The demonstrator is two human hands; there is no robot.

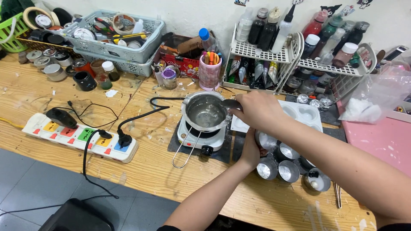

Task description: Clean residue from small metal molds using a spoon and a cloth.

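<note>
Centre frame: right hand (257,109) closed on a spoon handle at the rim of the steel pot (204,112) on the small hotplate (201,137). Left hand (250,149) grips a shiny round tin (266,140) on the wooden desk (150,167). Best transfer slowly, tin close under the rim; melt looks clear, glossy.

One metal pot (206,112), one hot plate (201,137), one power strip (79,137), five small tins (288,171), two hands (259,109)
</note>
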